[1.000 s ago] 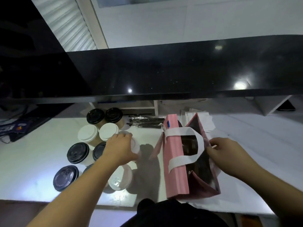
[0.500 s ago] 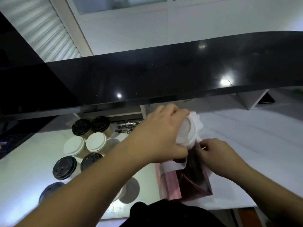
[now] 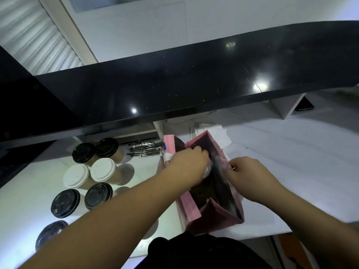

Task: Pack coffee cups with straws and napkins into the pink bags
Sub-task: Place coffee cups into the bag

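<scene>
Lowering a white-lidded paper coffee cup (image 3: pixel 207 170) into the open pink paper bag (image 3: pixel 213 214), the left hand (image 3: pixel 189 164) grips its lid while the right hand (image 3: pixel 247 175) pinches the bag's rim; seven lidded cups (image 3: pixel 101 169) on the white counter (image 3: pixel 25 200) remain unpacked.

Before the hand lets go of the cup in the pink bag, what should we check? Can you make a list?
1. Pink bag standing up with its mouth open: ok.
2. Right hand pinching the bag's edge to hold it open: ok.
3. Left hand inside the bag's mouth, gripping the white-lidded cup: ok.
4. Cup resting on the bag's bottom: cannot tell, the inside is dark.
5. Cup upright: cannot tell, the hand hides most of it.
6. Wrapped straws on the counter beside the bag, ready to add: ok.
</scene>
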Demonstrator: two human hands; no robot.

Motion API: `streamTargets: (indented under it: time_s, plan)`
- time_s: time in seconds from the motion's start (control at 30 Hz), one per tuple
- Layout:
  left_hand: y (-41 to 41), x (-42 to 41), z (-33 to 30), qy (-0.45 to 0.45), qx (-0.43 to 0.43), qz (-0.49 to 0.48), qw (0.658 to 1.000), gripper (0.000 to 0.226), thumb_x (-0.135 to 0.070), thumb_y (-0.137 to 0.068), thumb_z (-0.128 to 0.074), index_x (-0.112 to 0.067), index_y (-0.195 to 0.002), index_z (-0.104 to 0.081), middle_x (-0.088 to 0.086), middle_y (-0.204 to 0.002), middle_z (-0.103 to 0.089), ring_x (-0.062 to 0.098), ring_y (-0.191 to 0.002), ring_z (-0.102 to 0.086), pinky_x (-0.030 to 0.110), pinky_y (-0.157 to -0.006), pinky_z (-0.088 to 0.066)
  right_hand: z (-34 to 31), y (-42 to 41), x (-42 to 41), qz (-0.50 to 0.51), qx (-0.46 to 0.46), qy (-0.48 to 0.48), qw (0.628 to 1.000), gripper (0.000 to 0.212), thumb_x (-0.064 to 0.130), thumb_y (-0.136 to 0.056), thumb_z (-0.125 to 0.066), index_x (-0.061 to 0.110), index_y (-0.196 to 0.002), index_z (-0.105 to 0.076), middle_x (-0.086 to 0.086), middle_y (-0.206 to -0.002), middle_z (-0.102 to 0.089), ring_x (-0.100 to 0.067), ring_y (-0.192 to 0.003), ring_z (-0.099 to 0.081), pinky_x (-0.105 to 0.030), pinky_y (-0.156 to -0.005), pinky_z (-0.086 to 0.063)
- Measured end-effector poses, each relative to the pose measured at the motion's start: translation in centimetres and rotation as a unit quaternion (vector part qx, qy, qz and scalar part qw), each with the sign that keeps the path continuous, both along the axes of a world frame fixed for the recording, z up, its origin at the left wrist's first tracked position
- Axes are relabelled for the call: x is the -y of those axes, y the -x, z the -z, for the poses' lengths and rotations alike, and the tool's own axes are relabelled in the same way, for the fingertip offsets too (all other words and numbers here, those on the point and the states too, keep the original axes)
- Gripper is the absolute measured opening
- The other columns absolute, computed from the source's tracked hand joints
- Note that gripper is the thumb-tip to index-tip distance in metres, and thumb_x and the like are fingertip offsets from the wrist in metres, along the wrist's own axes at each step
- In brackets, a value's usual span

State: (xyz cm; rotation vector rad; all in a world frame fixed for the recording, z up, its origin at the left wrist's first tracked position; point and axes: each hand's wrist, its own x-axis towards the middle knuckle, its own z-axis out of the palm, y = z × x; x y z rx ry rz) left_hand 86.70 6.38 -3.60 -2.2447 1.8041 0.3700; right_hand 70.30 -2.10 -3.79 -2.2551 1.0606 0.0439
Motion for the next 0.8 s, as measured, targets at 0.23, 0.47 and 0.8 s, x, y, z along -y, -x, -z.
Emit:
streamTargets:
  time_s: [0.23, 0.47, 0.8]
  plan:
    - [-0.6, 1.4, 1.2, -0.037, -0.017, -0.022, 0.999, 0.066, -0.025, -0.089, -0.075, -0.010, -0.147, -0.046, 0.014, -0.137, -0.057, 0.033, -0.116, -0.063, 0.042, -0.094, -0.054, 0.5, 0.0, 0.0, -0.004, 0.001, 0.002, 1.000, 0.038, 0.029, -0.096, -0.053, 0.004, -0.068, -0.057, -0.006, -0.053, -0.052, -0.020, -0.050, -0.046, -0.035, -0.050, -0.036]
    - [-0.4, 1.7, 2.5, -0.010, -0.028, -0.027, 0.999, 0.063, -0.024, -0.095, -0.070, -0.010, -0.151, -0.044, 0.015, -0.142, -0.056, 0.033, -0.123, -0.061, 0.044, -0.098, -0.053, 0.8, 0.2, 0.2, -0.007, 0.004, 0.001, 1.000, 0.038, 0.031, -0.096, -0.052, 0.005, -0.070, -0.062, -0.009, -0.057, -0.058, -0.020, -0.049, -0.048, -0.035, -0.049, -0.039]
    - [-0.4, 1.6, 3.7, -0.029, -0.033, -0.048, 0.998, 0.055, -0.023, -0.101, -0.060, -0.008, -0.151, -0.041, 0.018, -0.144, -0.052, 0.036, -0.124, -0.057, 0.050, -0.103, -0.052, 0.9, 0.4, 0.2, -0.007, 0.003, -0.005, 1.000, 0.037, 0.030, -0.096, -0.051, 0.004, -0.071, -0.058, -0.008, -0.055, -0.053, -0.021, -0.049, -0.043, -0.034, -0.049, -0.035]
